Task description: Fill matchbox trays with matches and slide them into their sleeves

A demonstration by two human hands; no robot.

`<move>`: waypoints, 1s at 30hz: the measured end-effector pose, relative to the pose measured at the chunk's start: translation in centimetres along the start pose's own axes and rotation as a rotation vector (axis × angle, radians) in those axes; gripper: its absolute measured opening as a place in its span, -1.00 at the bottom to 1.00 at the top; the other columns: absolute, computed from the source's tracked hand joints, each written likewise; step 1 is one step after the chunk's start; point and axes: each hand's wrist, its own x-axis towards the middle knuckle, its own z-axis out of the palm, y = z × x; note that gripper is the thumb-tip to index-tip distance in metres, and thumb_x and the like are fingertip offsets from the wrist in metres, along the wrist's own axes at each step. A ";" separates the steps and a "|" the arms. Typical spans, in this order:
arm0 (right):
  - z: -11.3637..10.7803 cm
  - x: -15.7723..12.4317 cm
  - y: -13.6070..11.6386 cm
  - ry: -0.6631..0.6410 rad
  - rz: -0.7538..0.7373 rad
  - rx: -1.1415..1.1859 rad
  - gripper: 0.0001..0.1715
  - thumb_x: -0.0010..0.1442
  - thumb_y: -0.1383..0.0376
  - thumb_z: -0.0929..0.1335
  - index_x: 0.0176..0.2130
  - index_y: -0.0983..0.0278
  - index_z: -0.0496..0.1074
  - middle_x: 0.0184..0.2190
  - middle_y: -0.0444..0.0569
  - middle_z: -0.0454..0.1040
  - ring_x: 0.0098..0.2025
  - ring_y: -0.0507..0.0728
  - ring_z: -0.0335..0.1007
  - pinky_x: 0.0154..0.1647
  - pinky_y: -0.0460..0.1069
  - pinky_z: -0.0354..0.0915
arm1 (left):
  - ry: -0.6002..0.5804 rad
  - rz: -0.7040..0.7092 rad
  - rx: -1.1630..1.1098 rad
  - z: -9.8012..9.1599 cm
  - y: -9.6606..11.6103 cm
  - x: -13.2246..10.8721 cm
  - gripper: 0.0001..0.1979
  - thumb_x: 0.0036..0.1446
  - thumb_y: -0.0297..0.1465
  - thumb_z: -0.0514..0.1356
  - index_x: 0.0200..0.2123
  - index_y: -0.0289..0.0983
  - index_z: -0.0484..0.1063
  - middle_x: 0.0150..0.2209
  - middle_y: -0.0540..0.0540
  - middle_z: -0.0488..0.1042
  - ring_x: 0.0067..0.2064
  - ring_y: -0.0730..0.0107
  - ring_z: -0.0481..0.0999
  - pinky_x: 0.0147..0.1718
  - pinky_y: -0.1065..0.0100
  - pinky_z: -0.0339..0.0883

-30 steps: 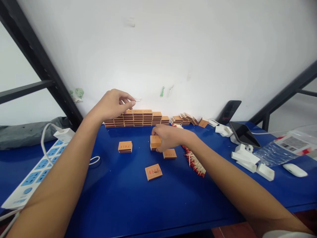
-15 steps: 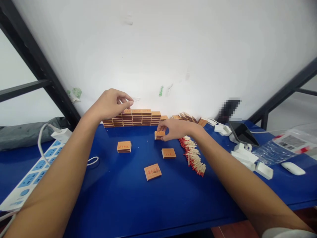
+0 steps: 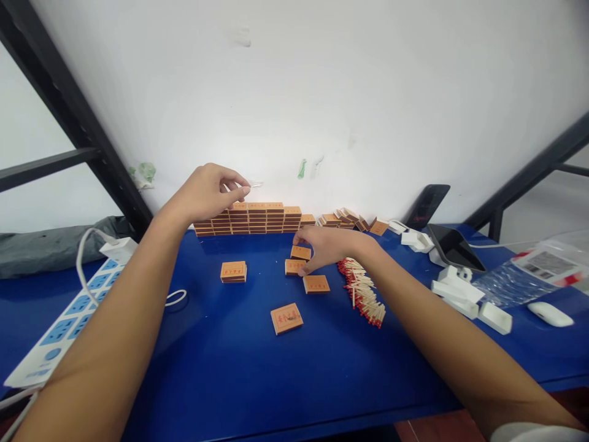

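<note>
My right hand point(image 3: 329, 248) is curled around two matchboxes, fingers at the far side of the rear matchbox point(image 3: 300, 252) and thumb against the near matchbox point(image 3: 292, 266). Just in front of it lies another matchbox point(image 3: 316, 284). My left hand point(image 3: 209, 191) is over the left end of a stacked wall of matchboxes point(image 3: 264, 220), its fingers loosely bent with nothing visible between them. Two matchboxes point(image 3: 234, 271) lie piled at centre left. Nearest to me, one matchbox point(image 3: 287, 318) lies flat, label up. A heap of red-tipped matches point(image 3: 363, 291) is spread beside my right forearm.
Toppled matchboxes point(image 3: 354, 220) lean at the wall's foot. On the right are white matchbox trays point(image 3: 453, 288), a dark tablet point(image 3: 455, 248), a phone point(image 3: 426, 207), a white mouse point(image 3: 550, 313) and a plastic bag point(image 3: 510, 279). A power strip point(image 3: 69, 319) lies on the left.
Where my right hand had one matchbox shape, two now show, one in front of the other. The thumb has moved slightly nearer to me. My left hand has stayed over the stacked wall.
</note>
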 end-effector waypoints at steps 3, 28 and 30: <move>0.7 0.0 -0.9 0.081 -0.063 -0.079 -0.23 -0.05 -0.01 0.63 0.05 0.28 0.51 0.08 0.18 0.48 0.11 0.39 0.43 0.06 0.20 0.43 | 0.006 0.009 0.005 0.0 0.0 0.0 -0.65 0.17 -0.18 0.28 -0.09 -0.21 0.71 -0.23 -0.14 0.72 -0.34 0.21 0.67 -0.27 0.20 0.51; -0.9 1.5 4.7 0.418 0.179 -0.140 -0.72 0.17 0.23 0.50 -0.12 0.30 0.55 -0.14 0.13 0.61 -0.15 0.29 0.51 -0.19 0.08 0.28 | -0.019 -0.016 -0.002 0.0 -0.2 0.0 -0.65 0.16 -0.16 0.29 -0.08 -0.19 0.70 -0.21 -0.15 0.72 -0.31 0.19 0.68 -0.26 0.19 0.52; -0.9 2.0 5.9 0.495 0.190 -0.134 -0.67 0.21 0.25 0.47 -0.03 0.32 0.53 -0.06 0.17 0.59 -0.06 0.31 0.49 -0.11 0.10 0.30 | -0.018 -0.022 -0.002 0.0 -0.1 0.0 -0.65 0.16 -0.16 0.29 -0.09 -0.19 0.71 -0.22 -0.16 0.72 -0.32 0.19 0.68 -0.26 0.18 0.52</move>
